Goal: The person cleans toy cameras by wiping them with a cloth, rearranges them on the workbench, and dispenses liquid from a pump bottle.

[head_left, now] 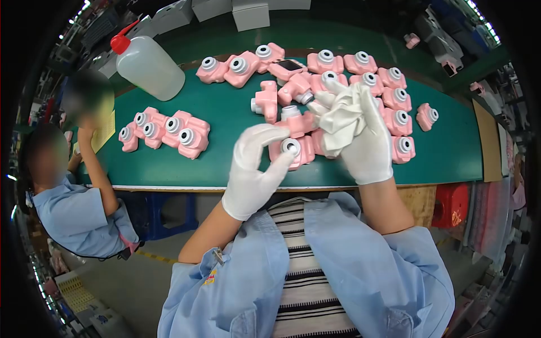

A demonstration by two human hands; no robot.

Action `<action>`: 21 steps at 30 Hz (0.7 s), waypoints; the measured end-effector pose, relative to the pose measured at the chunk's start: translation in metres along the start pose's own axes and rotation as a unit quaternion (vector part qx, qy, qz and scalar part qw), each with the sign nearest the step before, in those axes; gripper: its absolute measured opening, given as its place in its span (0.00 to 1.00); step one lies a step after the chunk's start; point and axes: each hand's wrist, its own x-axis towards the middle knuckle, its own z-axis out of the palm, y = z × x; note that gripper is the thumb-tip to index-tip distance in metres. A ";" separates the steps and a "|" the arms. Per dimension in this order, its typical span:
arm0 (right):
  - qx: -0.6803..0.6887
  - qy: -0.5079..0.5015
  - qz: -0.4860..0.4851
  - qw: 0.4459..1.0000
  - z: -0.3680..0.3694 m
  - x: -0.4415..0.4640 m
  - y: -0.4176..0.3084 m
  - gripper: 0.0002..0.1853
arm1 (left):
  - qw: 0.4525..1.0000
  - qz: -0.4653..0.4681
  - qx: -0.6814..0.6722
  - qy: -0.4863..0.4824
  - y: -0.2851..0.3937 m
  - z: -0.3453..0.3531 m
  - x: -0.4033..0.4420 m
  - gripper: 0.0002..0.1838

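My left hand, in a white glove, is curved in a C shape, its thumb and fingers apart. Its fingertips reach the edge of a pink toy camera with a white lens; whether they touch it is unclear. My right hand, also gloved, holds a crumpled white cloth above the cameras. Just left of the cloth, another pink camera lies with its lens pointing away from me. Part of the group is hidden behind my right hand and the cloth.
More pink cameras sit in a cluster on the green table. A white bottle with a red cap stands at the back left. One camera lies apart at the right. A co-worker sits at the left; boxes line the far side.
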 end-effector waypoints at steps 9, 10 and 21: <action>-0.184 -0.140 -0.105 0.967 0.035 -0.014 0.003 0.31 | 0.886 -0.206 -0.411 -0.055 0.026 0.017 0.034 0.29; -0.183 -0.140 -0.102 0.968 0.033 -0.015 0.005 0.30 | 0.883 -0.250 -0.389 -0.082 0.031 0.012 0.039 0.26; -0.288 -0.128 -0.052 0.948 0.033 0.009 -0.012 0.22 | 0.874 -0.281 -0.396 0.021 0.022 -0.006 0.035 0.20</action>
